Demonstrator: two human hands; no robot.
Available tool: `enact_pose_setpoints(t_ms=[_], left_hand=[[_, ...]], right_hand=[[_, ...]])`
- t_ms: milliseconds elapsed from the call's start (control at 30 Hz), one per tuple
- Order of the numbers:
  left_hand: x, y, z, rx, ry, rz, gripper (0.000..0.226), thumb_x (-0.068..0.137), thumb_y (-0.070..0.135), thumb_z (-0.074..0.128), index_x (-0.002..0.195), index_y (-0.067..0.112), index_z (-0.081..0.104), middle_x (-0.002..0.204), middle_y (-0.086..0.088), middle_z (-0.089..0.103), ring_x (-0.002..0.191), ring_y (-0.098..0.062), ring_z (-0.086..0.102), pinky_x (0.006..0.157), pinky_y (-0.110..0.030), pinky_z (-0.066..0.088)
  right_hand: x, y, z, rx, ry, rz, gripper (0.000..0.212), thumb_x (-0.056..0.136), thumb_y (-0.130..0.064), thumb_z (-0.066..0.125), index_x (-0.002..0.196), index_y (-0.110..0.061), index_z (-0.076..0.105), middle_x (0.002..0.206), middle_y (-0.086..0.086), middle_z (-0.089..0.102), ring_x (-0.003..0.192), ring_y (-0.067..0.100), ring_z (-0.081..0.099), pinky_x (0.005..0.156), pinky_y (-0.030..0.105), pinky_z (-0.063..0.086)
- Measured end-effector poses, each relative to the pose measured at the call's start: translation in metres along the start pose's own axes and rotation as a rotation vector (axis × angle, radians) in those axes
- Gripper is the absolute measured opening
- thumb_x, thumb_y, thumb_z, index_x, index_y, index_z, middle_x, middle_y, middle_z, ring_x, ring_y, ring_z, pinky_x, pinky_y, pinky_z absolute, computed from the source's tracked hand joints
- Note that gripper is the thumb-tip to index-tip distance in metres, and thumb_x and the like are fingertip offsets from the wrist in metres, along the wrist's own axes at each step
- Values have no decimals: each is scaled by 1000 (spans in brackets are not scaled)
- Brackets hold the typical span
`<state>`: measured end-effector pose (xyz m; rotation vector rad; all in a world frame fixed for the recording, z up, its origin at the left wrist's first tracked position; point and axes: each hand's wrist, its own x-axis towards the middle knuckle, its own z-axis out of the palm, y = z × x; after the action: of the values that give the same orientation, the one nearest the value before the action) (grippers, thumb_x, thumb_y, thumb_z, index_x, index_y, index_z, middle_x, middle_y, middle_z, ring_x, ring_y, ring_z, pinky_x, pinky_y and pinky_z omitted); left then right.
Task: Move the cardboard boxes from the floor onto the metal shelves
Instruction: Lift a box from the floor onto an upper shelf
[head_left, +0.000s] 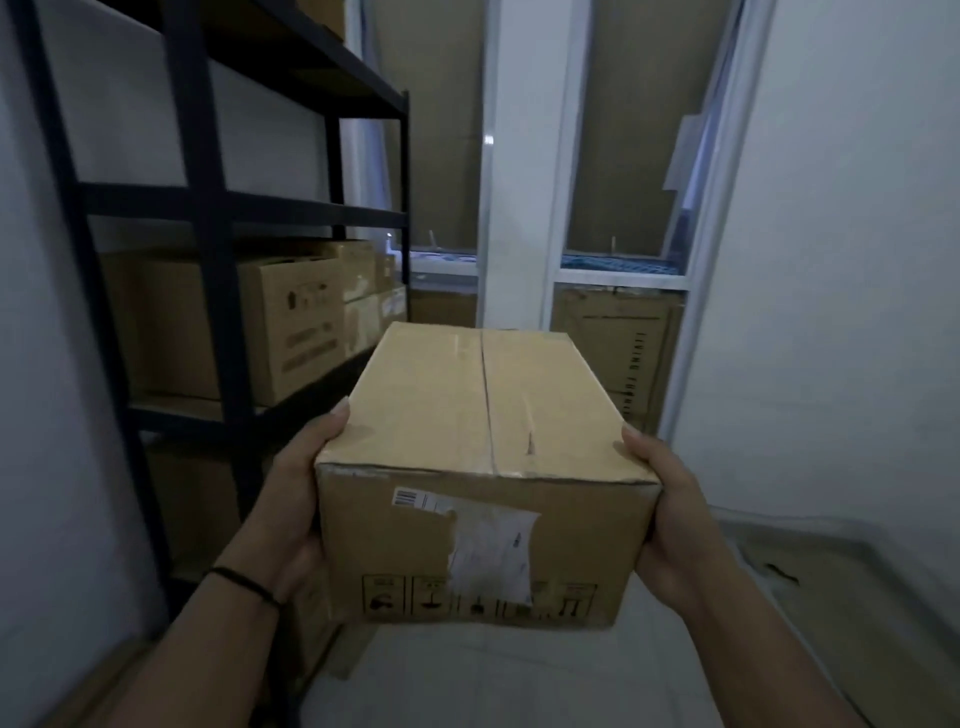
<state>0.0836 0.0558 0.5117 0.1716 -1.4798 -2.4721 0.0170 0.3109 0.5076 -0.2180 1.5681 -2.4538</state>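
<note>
Cardboard box (483, 467) held up in the air in front of the person, taped seam on top, torn white label (491, 551) and printed symbols on near face. Left hand (291, 499) grips its left side, thumb on the top edge, fingers hidden behind the box. Right hand (670, 525) grips the right side the same way, thumb on the top corner. Black band (244, 584) on left wrist. Black metal shelves (208, 218) stand just left of the box; more boxes (249, 322) sit on a lower shelf. White wall (852, 260) on right, light floor (493, 686) below.
</note>
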Motion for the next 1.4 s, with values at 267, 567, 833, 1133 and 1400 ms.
enact_pose_setpoints(t_ms=[267, 567, 833, 1133, 1400], left_hand=[[65, -32, 74, -27, -77, 45, 46, 93, 43, 43, 121, 11, 62, 88, -13, 74, 68, -27, 71, 54, -33, 58], [173, -47, 86, -49, -90, 64, 44, 90, 41, 49, 122, 13, 61, 85, -9, 74, 67, -25, 71, 53, -32, 56], [290, -43, 85, -38, -150, 56, 32, 95, 36, 44, 103, 17, 68, 83, -9, 74, 65, -24, 70, 52, -32, 57], [396, -59, 103, 10, -186, 47, 48, 76, 44, 55, 112, 15, 67, 91, -11, 73, 73, -26, 70, 62, -36, 60], [491, -92, 151, 17, -153, 56, 38, 90, 44, 48, 107, 16, 68, 86, -8, 75, 70, -24, 71, 58, -35, 60]], right_hand=[[48, -43, -64, -61, 47, -99, 44, 93, -47, 45, 109, -14, 69, 100, 12, 74, 85, 26, 72, 73, 37, 52], [147, -42, -76, -78, 51, -107, 54, 85, -53, 46, 120, -16, 65, 107, 13, 73, 91, 28, 71, 73, 38, 52], [252, -42, -72, -67, 96, -128, 58, 77, -51, 51, 122, -16, 64, 110, 13, 72, 95, 30, 69, 74, 38, 52], [345, -47, -95, -27, 133, -139, 56, 77, -50, 53, 120, -16, 64, 105, 13, 73, 91, 28, 70, 74, 39, 53], [448, -63, -149, 9, 117, -102, 50, 79, -48, 53, 114, -15, 67, 99, 13, 74, 83, 27, 72, 66, 37, 56]])
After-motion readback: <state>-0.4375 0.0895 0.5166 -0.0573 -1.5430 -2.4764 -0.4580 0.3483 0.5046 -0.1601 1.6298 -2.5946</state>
